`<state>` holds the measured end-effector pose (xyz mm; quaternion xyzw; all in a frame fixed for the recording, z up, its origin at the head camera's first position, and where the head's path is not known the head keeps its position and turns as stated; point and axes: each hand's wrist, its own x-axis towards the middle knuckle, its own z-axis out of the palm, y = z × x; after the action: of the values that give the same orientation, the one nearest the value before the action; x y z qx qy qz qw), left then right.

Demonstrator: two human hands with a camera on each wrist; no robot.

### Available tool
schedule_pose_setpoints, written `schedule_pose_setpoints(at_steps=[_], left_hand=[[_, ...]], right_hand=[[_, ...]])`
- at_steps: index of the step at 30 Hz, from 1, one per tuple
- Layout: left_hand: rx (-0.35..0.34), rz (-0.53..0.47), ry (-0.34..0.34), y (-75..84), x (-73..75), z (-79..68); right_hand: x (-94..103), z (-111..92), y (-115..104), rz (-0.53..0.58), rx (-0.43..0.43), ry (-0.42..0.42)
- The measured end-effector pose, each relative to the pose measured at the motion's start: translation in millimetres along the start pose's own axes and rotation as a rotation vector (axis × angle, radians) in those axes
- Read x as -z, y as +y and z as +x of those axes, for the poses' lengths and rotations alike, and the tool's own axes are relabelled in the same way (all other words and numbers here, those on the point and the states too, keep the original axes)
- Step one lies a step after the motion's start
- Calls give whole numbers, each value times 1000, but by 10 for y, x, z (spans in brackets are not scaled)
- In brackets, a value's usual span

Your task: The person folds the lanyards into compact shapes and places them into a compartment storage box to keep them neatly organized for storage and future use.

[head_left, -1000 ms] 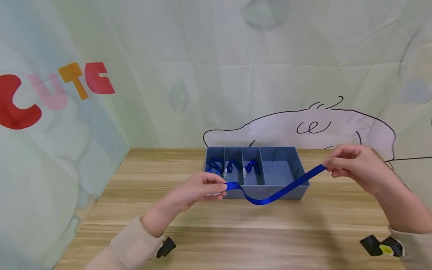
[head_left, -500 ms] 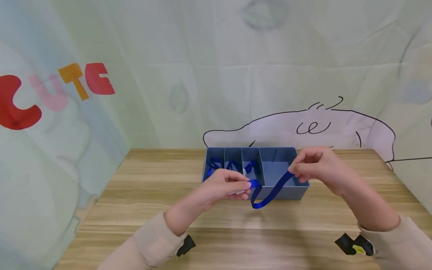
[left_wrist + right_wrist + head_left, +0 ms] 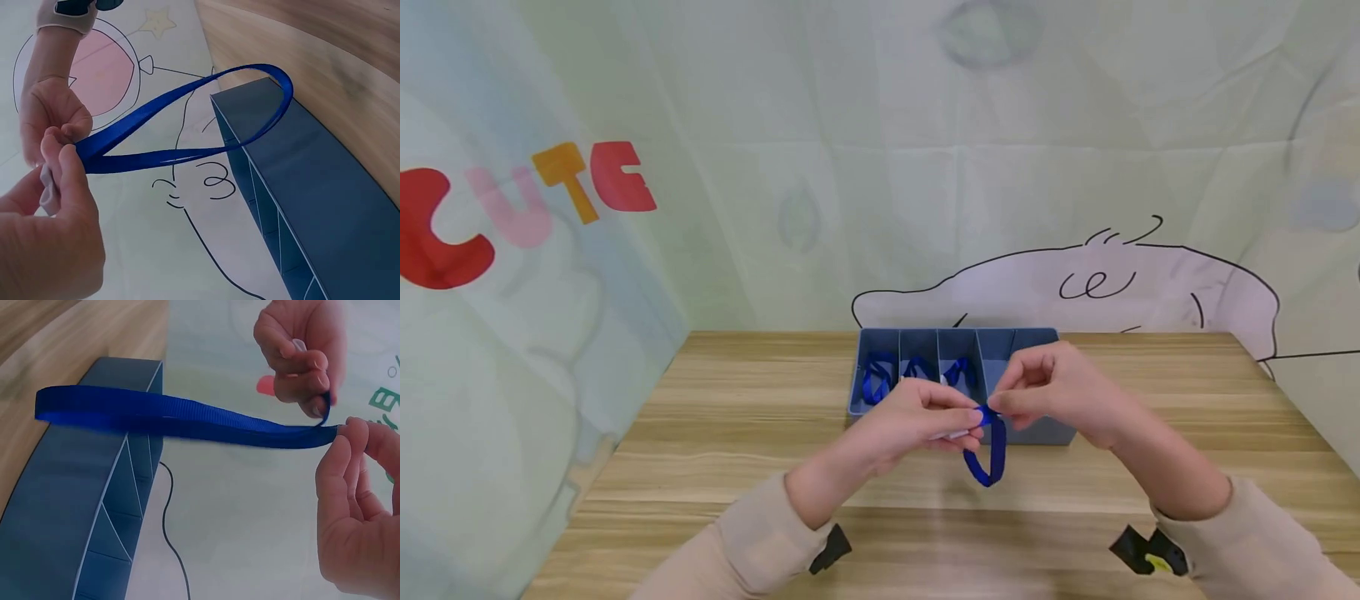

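Note:
A blue lanyard (image 3: 996,454) hangs in a loop between both hands, in front of the grey-blue divided box (image 3: 1037,431). My left hand (image 3: 917,417) pinches one end of it between thumb and fingers, together with a small whitish piece (image 3: 47,190) that is mostly covered by the fingers. The right hand (image 3: 1052,392) pinches the strap's other end with thumb and forefinger, right beside the left fingertips. In the right wrist view the doubled strap (image 3: 187,419) stretches out from the fingertips toward the box.
The box stands at the back of the wooden table (image 3: 737,433), close to a printed cloth backdrop (image 3: 760,208). Its three narrow left compartments hold folded blue lanyards (image 3: 877,379); the wider compartment is at the right, partly behind the right hand.
The right hand has moved left, bringing its strap end up to the left hand, which has shifted a little right. The stretched strap now hangs as a closed loop.

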<state>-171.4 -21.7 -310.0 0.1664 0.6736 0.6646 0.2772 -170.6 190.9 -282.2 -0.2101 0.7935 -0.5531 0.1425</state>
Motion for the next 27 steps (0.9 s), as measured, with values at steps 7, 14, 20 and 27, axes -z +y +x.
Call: schedule_pose_setpoints(at_steps=[7, 14, 20, 27], left_hand=[[-41, -39, 2, -8, -24, -9], [-17, -58, 26, -4, -4, -27], [-39, 0, 60, -25, -10, -31], [-62, -6, 66, -78, 37, -46]], right_hand=[[-72, 31, 9, 42, -57, -10], [-90, 27, 17, 47, -62, -23], [-173, 45, 47, -34, -32, 50], [-154, 45, 188, -266, 242, 35]])
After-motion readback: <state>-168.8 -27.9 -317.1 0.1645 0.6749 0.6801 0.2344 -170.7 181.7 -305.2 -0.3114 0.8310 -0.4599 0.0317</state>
